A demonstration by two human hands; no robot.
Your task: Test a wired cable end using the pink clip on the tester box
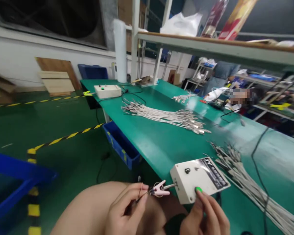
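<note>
Low in the view, my left hand (129, 205) pinches thin wires (141, 196), whose ends run to a pale pink clip (161, 189). The clip sits on a metal shaft (170, 186) sticking out of a white control box (194, 178) at the bench edge. Fingertips of my right hand (205, 215) rest on the box's green button (198, 189), with the fingers curled over the near edge. The box also carries a black knob (187, 170), a small switch and a printed label. My fingers partly hide the wires.
Bundles of white cables (166, 117) lie on the green bench (147, 137), with another bundle (250, 186) at right. A second control box (107, 91) stands at the far end. A blue bin (122, 147) sits below the edge. A person (218, 85) is across the bench.
</note>
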